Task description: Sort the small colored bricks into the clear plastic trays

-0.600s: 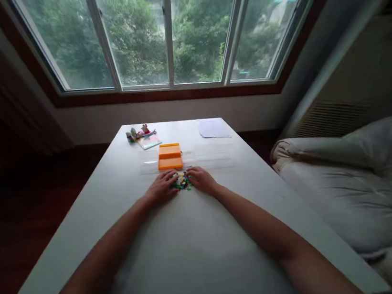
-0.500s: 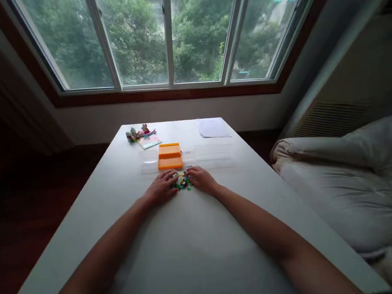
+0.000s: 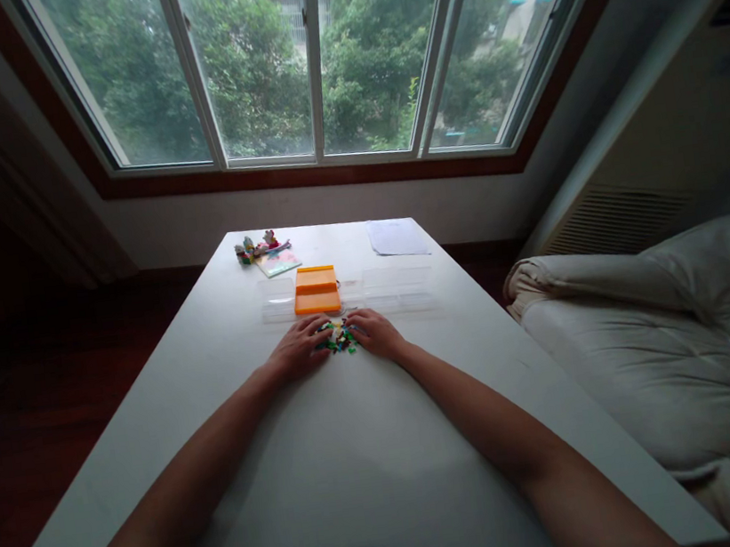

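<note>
A small heap of coloured toy bricks (image 3: 339,338) lies on the white table (image 3: 335,457). My left hand (image 3: 299,350) rests flat against the heap's left side, fingers stretched along it. On the right side my right hand (image 3: 376,333) cups the heap, fingers curved toward the bricks. Neither hand has a brick lifted. Just beyond the heap sits an orange tray (image 3: 317,290) with clear plastic boxes (image 3: 395,287) beside it.
At the table's far left are small toy figures (image 3: 258,246) and a coloured booklet (image 3: 278,263). A white sheet of paper (image 3: 396,238) lies at the far right. A bed with a pale quilt (image 3: 669,332) stands to the right, and a wide window (image 3: 310,56) is ahead.
Both hands stay at the sides of the brick heap with almost no movement. The picture has become sharper.
</note>
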`<state>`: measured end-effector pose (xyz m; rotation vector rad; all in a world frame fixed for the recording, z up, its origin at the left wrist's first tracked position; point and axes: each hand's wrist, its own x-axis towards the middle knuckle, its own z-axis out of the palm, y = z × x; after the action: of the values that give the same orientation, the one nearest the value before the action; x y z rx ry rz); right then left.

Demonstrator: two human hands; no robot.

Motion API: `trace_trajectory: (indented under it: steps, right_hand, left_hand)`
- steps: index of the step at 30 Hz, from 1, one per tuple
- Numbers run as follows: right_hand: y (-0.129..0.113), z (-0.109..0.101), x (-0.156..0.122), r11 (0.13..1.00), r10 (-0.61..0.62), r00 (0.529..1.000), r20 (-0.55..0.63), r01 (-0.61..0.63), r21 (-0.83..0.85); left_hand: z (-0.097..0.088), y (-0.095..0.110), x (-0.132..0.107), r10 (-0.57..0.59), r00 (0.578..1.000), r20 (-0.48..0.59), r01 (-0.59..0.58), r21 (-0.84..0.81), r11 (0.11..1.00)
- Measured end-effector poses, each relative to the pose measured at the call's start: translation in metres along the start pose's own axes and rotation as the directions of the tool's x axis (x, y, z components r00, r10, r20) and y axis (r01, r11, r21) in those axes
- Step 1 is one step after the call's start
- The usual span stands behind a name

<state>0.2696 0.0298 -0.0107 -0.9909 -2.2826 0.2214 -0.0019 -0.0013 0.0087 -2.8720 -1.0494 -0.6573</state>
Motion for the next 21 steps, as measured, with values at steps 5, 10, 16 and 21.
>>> trace_trajectory:
  steps: [5, 10, 16, 21]
  right_hand:
    - [-0.001, -0.0009, 0.0003, 1.0, -0.003, 1.0, 0.011, 0.003, -0.003]
    - [-0.0013, -0.0001, 0.0008, 1.0, 0.007, 1.0, 0.009, -0.007, -0.004]
    - [-0.0011, -0.0006, 0.0009, 1.0, 0.006, 1.0, 0.017, -0.006, -0.013]
    - [-0.0026, -0.0015, 0.0009, 1.0, 0.008, 1.0, 0.025, -0.008, -0.017]
  left_hand:
    - [-0.0007, 0.0004, 0.0002, -0.015, 1.0, 0.013, 0.015, 0.005, 1.0]
    - [-0.0013, 0.0012, 0.0, -0.021, 1.0, 0.015, 0.021, 0.003, 1.0]
    - [-0.0022, 0.0019, -0.0002, -0.011, 1.0, -0.008, 0.011, -0.011, 1.0]
    - [-0.0015, 0.0019, 0.0002, 0.01, 1.0, -0.027, -0.011, -0.029, 1.0]
